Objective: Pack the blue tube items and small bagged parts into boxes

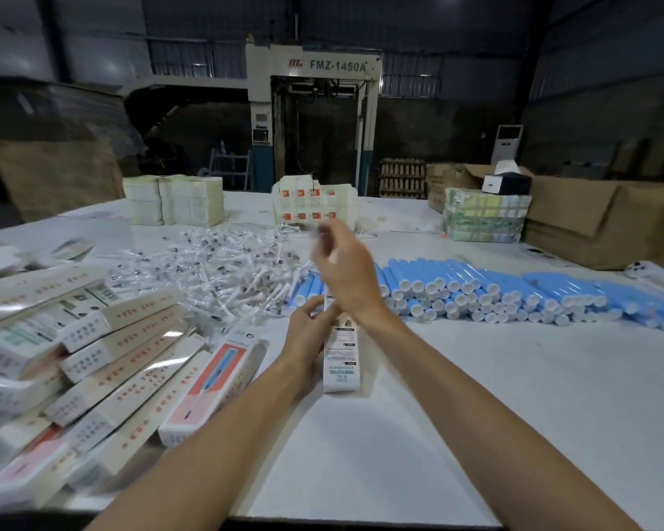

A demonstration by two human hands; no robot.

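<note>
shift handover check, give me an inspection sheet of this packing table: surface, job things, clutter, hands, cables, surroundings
surface: white table, bare patch at front right
job's things: blue tubes stacked at right; bagged parts heaped at centre; one box held at front centre
clutter: box pile at left; flat carton stacks along far edge
hands: left hand grips the box; right hand above its top, fingers pinching a blurred part
cables: nothing seen
surroundings: machine behind the table; cardboard cartons at right
</note>
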